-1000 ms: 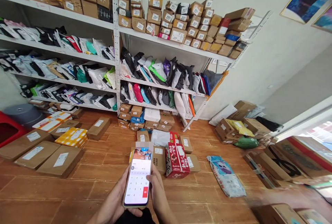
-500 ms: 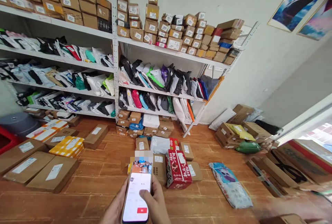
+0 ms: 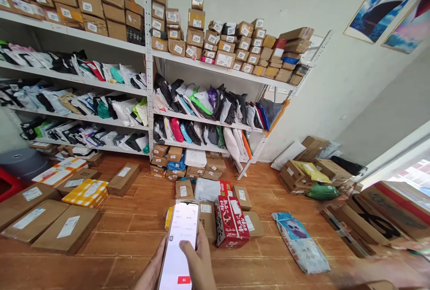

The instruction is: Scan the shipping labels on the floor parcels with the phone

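A smartphone (image 3: 175, 258) is held upright low in the middle of the view, its screen mostly white with a red button near the bottom. My left hand (image 3: 153, 263) grips its left edge. My right hand (image 3: 199, 258) wraps its right side, with the thumb over the middle of the screen. Just beyond the phone, a red printed carton (image 3: 231, 227) stands on the floor beside a brown box (image 3: 206, 222). A white parcel (image 3: 205, 189) lies behind them.
A white shelf rack (image 3: 148, 57) along the wall holds several labelled boxes and bagged parcels. Brown cartons (image 3: 67, 231) lie on the wooden floor at left. A blue-and-white bag (image 3: 300, 243) lies at right, near large cartons (image 3: 386, 214). A red stool (image 3: 8, 184) stands far left.
The phone screen has switched from a picture across its top to a mostly white page. Both hands keep their hold on the phone, and the view has shifted slightly.
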